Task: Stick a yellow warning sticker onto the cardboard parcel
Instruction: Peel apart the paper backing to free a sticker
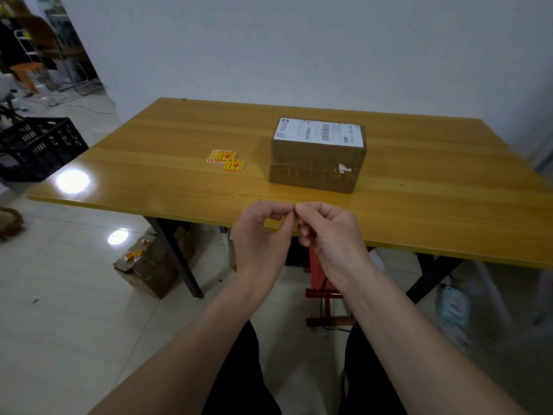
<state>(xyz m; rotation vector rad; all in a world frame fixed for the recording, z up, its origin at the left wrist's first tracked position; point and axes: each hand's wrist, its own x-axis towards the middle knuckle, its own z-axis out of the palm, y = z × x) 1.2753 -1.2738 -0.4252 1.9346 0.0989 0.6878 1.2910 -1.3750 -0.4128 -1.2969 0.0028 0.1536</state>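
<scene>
While no yellow sticker shows on the cardboard parcel [317, 157], task judged barely begun: peeling perhaps under way, pressing onto the parcel wholly left to do. Parcel itself: brown box wrapped in glossy clear tape, white shipping label with barcodes across its top, small torn white scrap on the near face toward its right corner; standing flat on the bench [149, 187], toward the far middle. Just left of the parcel, apart from it: loose yellow warning stickers [226, 159], red-printed, a few overlapping and one lying slightly nearer. Nearer than the parcel, over the bench's front edge: left hand [263, 232] and right hand [329, 232], fingertips pinched together and touching each other. Something thin possibly nipped between them, likely a sticker or its backing, but too hidden to tell. Far left of the parcel, off the bench: black crate [39, 146].
</scene>
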